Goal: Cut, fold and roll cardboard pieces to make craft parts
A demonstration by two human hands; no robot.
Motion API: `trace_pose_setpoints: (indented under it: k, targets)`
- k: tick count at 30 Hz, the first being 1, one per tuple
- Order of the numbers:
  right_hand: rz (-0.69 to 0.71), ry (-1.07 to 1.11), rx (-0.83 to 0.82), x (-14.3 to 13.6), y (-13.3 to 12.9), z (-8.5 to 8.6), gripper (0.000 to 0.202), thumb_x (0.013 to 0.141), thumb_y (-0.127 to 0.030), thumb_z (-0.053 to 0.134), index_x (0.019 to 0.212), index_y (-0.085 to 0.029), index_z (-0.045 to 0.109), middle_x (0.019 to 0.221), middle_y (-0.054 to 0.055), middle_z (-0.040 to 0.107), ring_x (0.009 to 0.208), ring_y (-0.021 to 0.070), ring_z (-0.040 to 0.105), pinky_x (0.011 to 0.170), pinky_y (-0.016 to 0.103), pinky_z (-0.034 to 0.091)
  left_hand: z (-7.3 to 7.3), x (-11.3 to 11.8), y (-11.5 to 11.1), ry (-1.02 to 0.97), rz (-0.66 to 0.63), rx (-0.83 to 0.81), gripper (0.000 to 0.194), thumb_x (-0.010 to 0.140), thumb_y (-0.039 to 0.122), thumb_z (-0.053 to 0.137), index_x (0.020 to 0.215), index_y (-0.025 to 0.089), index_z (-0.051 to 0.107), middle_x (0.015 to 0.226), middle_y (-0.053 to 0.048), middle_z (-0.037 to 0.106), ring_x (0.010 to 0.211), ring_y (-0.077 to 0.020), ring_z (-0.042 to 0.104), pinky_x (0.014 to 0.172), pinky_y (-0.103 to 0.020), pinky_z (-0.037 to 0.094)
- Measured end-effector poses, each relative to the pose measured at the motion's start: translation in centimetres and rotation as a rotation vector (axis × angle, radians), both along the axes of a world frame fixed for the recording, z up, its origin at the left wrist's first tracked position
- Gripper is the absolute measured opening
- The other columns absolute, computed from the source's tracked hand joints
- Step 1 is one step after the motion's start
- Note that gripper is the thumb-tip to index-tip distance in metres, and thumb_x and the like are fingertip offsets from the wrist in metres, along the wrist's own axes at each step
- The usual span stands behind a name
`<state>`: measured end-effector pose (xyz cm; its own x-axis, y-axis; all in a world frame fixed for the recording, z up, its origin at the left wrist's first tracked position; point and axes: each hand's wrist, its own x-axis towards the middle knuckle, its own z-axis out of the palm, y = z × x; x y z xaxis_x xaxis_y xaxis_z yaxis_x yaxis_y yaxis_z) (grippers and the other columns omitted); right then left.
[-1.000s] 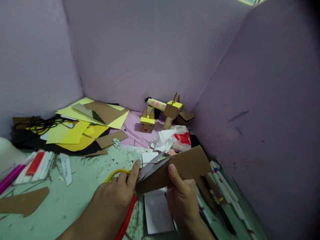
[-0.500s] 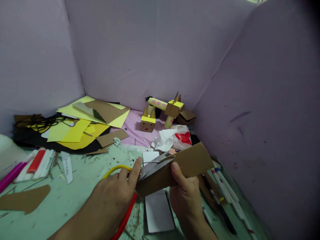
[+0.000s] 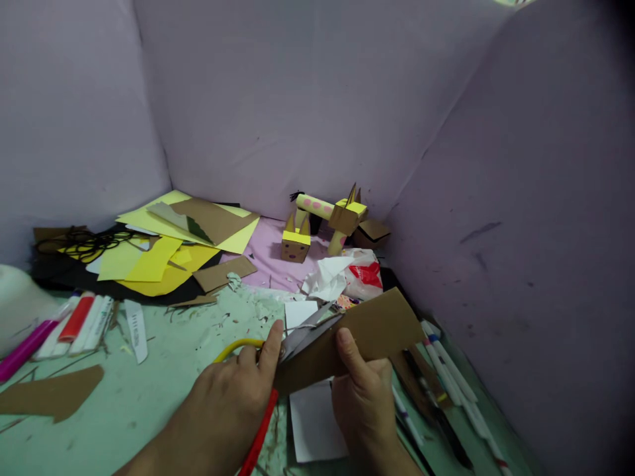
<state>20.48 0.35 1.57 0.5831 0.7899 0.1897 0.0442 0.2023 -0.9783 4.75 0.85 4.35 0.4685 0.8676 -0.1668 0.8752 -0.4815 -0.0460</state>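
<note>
A pair of scissors [image 3: 303, 340] with yellow and red handles is gripped by my left hand [image 3: 233, 390], the index finger stretched along the pivot. The blades lie along the upper edge of a brown cardboard piece [image 3: 381, 324]. My right hand [image 3: 364, 396] pinches that cardboard, thumb on its near face and fingers behind. The piece is tilted, its right end higher. Beneath the hands a white rectangular card [image 3: 315, 423] lies on the table, partly covered by my right hand.
Cardboard animal figures [image 3: 296, 246] and a crumpled plastic bag [image 3: 364, 272] stand at the back. Coloured paper sheets [image 3: 159, 264] are piled back left. Markers [image 3: 79, 324] and a cardboard scrap [image 3: 59, 391] lie left; pens [image 3: 454, 370] and a black-handled knife [image 3: 449, 433] lie right.
The scissor blades have drawn closer together at the cardboard's edge. Both hands and the cardboard have shifted slightly; my right hand still grips the piece.
</note>
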Motion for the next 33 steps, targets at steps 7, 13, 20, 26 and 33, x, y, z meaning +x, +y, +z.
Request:
trace_pose_setpoints:
  k: [7, 13, 20, 26, 33]
  targets:
    - [-0.124, -0.100, 0.001, -0.4, -0.3, 0.9, 0.029, 0.068, -0.038, 0.067, 0.077, -0.011, 0.074, 0.053, 0.003, 0.064, 0.069, 0.0249, 0.064, 0.067, 0.037, 0.054, -0.7, -0.4, -0.3, -0.042, -0.017, -0.011, 0.073, 0.074, -0.013, 0.025, 0.142, 0.013, 0.025, 0.099, -0.012, 0.065, 0.078, -0.0197, 0.067, 0.070, -0.035, 0.056]
    - [-0.101, -0.101, -0.032, -0.3, -0.2, 0.9, 0.034, 0.069, -0.040, 0.067, 0.076, -0.008, 0.074, 0.059, 0.006, 0.067, 0.065, 0.0232, 0.063, 0.064, 0.035, 0.054, -0.4, -0.3, -0.2, -0.096, -0.009, -0.016, 0.064, 0.076, -0.010, 0.029, 0.136, 0.013, 0.033, 0.100, -0.012, 0.065, 0.082, -0.0212, 0.067, 0.072, -0.036, 0.055]
    - [-0.090, -0.087, -0.058, -0.1, -0.1, 0.6, 0.035, 0.070, -0.040, 0.066, 0.080, -0.007, 0.073, 0.058, 0.005, 0.067, 0.066, 0.0235, 0.064, 0.062, 0.033, 0.054, -1.1, -0.9, 0.1, -0.197, -0.073, 0.045, 0.061, 0.073, -0.008, 0.033, 0.129, 0.014, 0.037, 0.098, -0.012, 0.066, 0.081, -0.0223, 0.066, 0.070, -0.036, 0.055]
    - [-0.079, -0.076, -0.040, -0.1, -0.1, 0.5, 0.034, 0.069, -0.039, 0.067, 0.081, -0.008, 0.073, 0.063, 0.006, 0.069, 0.069, 0.0235, 0.064, 0.062, 0.032, 0.053, -3.7, -1.7, 0.3, -0.389, -0.158, 0.211, 0.059, 0.074, -0.004, 0.034, 0.130, 0.014, 0.034, 0.089, -0.009, 0.067, 0.073, -0.0206, 0.066, 0.063, -0.031, 0.053]
    - [-0.051, 0.016, -0.092, 0.3, 0.3, 0.2, 0.038, 0.068, -0.043, 0.069, 0.078, -0.006, 0.072, 0.068, 0.009, 0.070, 0.066, 0.0241, 0.065, 0.058, 0.031, 0.052, -3.0, -1.0, 0.9, -0.283, -0.136, 0.178, 0.050, 0.084, 0.005, 0.032, 0.133, 0.009, 0.038, 0.083, -0.011, 0.069, 0.071, -0.0272, 0.067, 0.059, -0.040, 0.053]
